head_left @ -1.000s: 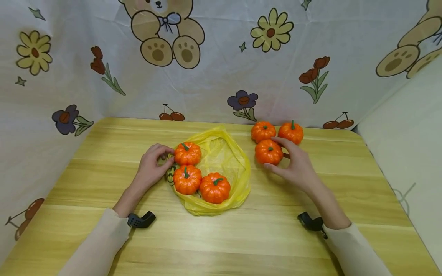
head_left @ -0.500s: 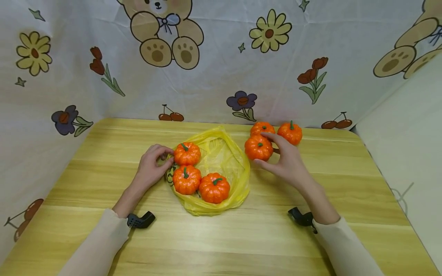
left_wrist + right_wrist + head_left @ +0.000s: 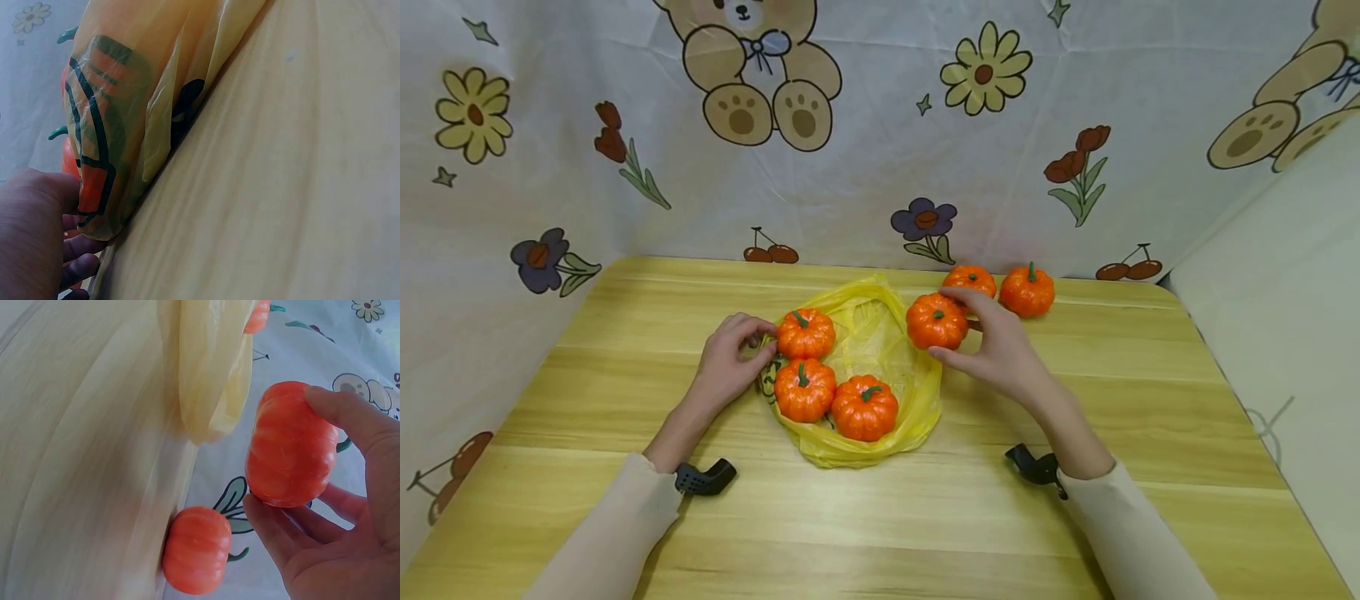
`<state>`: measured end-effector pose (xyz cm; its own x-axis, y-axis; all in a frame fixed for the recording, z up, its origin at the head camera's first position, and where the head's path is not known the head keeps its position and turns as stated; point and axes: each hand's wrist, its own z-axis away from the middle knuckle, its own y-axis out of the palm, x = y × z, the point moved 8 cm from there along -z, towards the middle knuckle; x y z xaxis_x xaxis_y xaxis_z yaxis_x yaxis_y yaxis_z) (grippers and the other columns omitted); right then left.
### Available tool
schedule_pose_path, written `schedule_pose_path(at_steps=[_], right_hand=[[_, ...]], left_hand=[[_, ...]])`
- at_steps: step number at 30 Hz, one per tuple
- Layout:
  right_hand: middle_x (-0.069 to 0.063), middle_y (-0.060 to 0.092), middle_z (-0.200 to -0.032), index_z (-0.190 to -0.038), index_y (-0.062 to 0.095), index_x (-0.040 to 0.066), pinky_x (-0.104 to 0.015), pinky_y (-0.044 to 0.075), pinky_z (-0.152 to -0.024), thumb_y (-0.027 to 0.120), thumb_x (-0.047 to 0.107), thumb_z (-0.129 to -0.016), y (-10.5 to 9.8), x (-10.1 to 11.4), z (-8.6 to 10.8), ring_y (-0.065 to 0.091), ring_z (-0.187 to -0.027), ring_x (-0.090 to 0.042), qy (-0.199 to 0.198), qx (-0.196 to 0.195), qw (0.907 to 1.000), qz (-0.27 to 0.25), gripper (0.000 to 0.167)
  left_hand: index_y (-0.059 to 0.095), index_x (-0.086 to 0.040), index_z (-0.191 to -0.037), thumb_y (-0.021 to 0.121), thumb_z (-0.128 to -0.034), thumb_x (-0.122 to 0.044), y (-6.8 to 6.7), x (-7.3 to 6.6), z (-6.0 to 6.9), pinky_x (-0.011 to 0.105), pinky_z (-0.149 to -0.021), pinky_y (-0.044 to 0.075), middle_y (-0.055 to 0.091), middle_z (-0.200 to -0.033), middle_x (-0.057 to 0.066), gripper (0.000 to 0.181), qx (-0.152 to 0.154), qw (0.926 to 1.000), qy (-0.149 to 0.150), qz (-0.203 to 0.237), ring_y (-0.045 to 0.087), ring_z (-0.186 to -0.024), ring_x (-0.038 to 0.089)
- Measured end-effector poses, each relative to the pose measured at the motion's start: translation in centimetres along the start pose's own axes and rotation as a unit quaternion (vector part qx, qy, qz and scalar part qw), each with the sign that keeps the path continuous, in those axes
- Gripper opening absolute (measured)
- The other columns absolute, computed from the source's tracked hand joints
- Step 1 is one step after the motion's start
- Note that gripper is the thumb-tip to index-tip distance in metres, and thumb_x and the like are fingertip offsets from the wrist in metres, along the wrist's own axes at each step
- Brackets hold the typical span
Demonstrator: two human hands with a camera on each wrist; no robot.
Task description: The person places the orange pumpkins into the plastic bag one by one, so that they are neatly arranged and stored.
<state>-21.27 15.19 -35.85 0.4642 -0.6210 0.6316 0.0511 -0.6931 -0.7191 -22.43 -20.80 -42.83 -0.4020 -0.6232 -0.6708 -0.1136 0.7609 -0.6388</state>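
Note:
Between the thumb and fingers of my right hand [image 3: 1000, 346] is a small orange decorative pumpkin [image 3: 937, 322]. The right wrist view shows this pumpkin [image 3: 291, 445] raised off the table, near the right side of the bag. My left hand [image 3: 728, 357] pinches the left rim of a yellow plastic bag [image 3: 917, 417], which lies with its mouth spread wide. Inside the bag sit three more pumpkins: one at the back left [image 3: 806, 335], one below it [image 3: 805, 392] and one at the front [image 3: 865, 410]. In the left wrist view, the left thumb and fingers meet the bag's printed side [image 3: 119, 125].
Two further pumpkins stand near the table's back edge, one partly behind the right hand [image 3: 970, 282] and another to its right [image 3: 1027, 292]. The wooden table [image 3: 850, 533] backs onto a patterned cloth [image 3: 865, 125].
My right hand has lifted the pumpkin from its place by the other two and carried it left to the bag's right rim. The left hand stays still.

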Motion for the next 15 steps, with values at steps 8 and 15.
schedule_pose_path(at_steps=[8,15], right_hand=[[-0.012,0.059,-0.148,-0.151,0.052,0.008,-0.05,0.056,-0.102,0.091,0.026,-0.085,1.6,1.2,-0.9,0.06,-0.133,-0.031,-0.012,0.025,0.9996,-0.007,0.078],[-0.009,0.06,-0.148,-0.151,0.052,0.009,-0.047,0.056,-0.104,0.09,0.027,-0.084,3.2,2.1,-1.5,0.06,-0.134,-0.027,-0.022,0.045,0.9987,-0.013,0.078]], left_hand=[[0.075,-0.006,-0.107,0.075,-0.0933,-0.002,0.0,0.1,0.1,0.033,-0.08,0.039,0.066,-0.098,0.01,0.015,-0.001,1.0,-0.002,-0.001,0.053,-0.088,0.022],[0.075,-0.006,-0.108,0.074,-0.0937,-0.003,0.0,0.1,0.1,0.033,-0.081,0.039,0.066,-0.099,0.01,0.014,0.001,1.0,-0.006,0.007,0.053,-0.088,0.023]])
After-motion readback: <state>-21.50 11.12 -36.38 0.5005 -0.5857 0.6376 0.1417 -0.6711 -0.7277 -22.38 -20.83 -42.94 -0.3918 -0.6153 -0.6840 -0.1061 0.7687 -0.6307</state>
